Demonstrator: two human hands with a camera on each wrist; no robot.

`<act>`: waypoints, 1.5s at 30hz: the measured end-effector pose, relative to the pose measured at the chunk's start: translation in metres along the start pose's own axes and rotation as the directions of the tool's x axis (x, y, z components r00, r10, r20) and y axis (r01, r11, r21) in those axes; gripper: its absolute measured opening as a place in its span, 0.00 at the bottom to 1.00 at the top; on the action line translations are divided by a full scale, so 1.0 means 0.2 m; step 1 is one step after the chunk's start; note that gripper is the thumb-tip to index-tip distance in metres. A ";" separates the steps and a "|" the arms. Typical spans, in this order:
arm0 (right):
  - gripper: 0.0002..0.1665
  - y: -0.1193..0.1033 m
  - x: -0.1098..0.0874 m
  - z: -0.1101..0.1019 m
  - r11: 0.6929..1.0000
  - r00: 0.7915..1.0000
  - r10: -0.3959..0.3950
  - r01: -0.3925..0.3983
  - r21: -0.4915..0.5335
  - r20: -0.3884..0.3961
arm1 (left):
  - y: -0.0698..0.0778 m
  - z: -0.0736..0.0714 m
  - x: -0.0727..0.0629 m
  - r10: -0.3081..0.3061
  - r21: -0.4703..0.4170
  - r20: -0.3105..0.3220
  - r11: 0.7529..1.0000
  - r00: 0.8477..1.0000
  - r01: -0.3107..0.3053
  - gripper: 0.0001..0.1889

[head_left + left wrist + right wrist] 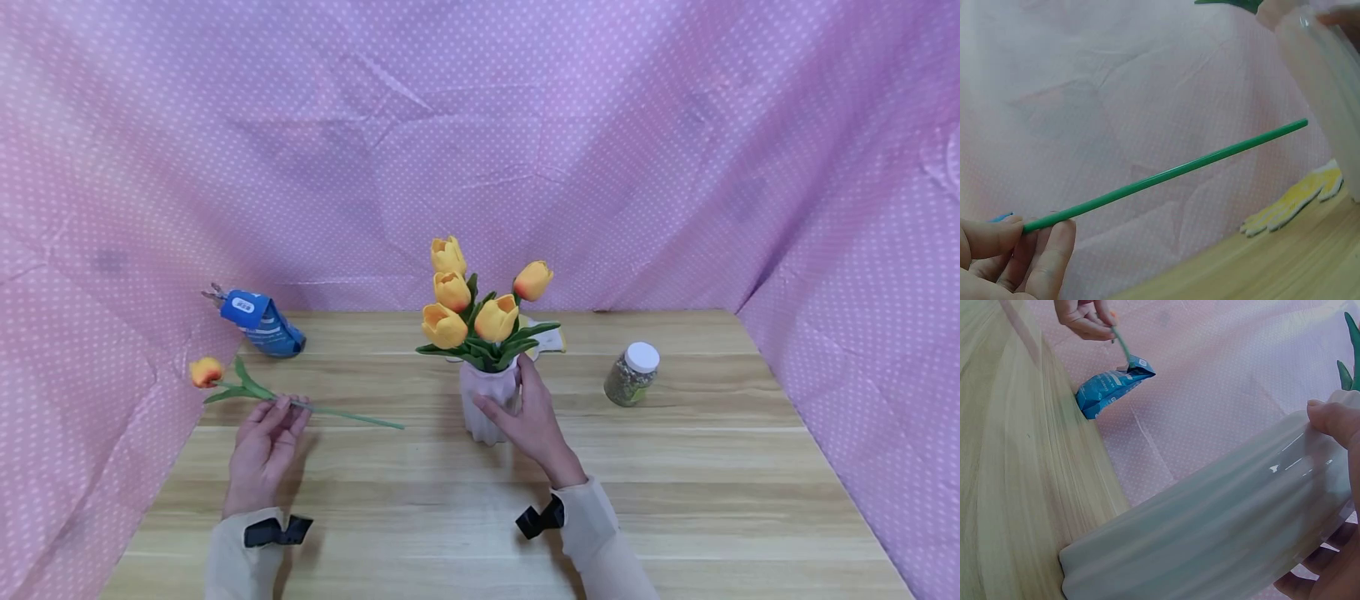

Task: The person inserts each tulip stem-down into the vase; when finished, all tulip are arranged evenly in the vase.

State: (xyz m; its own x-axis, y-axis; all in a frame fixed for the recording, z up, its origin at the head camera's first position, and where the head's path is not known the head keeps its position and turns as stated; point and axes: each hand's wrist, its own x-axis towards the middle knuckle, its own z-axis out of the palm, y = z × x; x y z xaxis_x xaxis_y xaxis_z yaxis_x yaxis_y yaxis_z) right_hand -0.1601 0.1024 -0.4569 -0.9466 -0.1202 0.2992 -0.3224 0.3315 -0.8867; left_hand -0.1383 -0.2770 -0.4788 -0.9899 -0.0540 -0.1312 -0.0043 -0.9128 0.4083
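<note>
My left hand (262, 448) pinches the green stem (1166, 177) of a single artificial tulip between thumb and fingers. Its yellow-orange bloom (206, 372) points left, and the bare stem end points right toward the vase. My right hand (534, 417) grips a white ribbed vase (483, 408) near its top, thumb in front and fingers around the far side. Several yellow-orange tulips (497, 318) with green leaves stand in the vase. In the right wrist view the glossy vase (1210, 519) fills the lower part, its base on the table.
A blue bag (273, 332) with brownish sticks poking out stands at the back left. Behind the vase lies a white and yellow glove (1297, 199). A clear jar (628, 383) with a white lid stands to the right. Pink dotted cloth (480, 150) hangs around the wooden table (420, 517).
</note>
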 end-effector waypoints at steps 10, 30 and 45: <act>0.49 -0.01 0.00 -0.01 1.000 1.000 0.008 -0.008 -0.016 -0.006 | -0.05 0.12 -0.03 0.099 -0.037 0.164 0.995 0.982 -0.094 0.15; 0.49 0.01 0.00 0.00 1.000 1.000 -0.013 0.013 -0.010 -0.008 | -0.15 0.40 -0.10 0.212 -0.062 0.263 0.977 0.941 -0.203 0.17; 0.49 0.00 0.00 0.00 1.000 1.000 -0.007 0.006 -0.009 -0.004 | -0.23 0.55 -0.09 0.278 -0.098 0.279 0.960 0.919 -0.260 0.14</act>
State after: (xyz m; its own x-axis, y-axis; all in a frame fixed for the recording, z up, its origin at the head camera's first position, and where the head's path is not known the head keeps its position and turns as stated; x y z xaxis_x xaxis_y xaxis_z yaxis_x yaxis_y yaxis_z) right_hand -0.1603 0.1022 -0.4574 -0.9445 -0.1187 0.3064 -0.3286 0.3387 -0.8817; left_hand -0.1361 -0.1894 -0.3969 -0.9506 -0.1902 0.2454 0.2677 -0.9025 0.3375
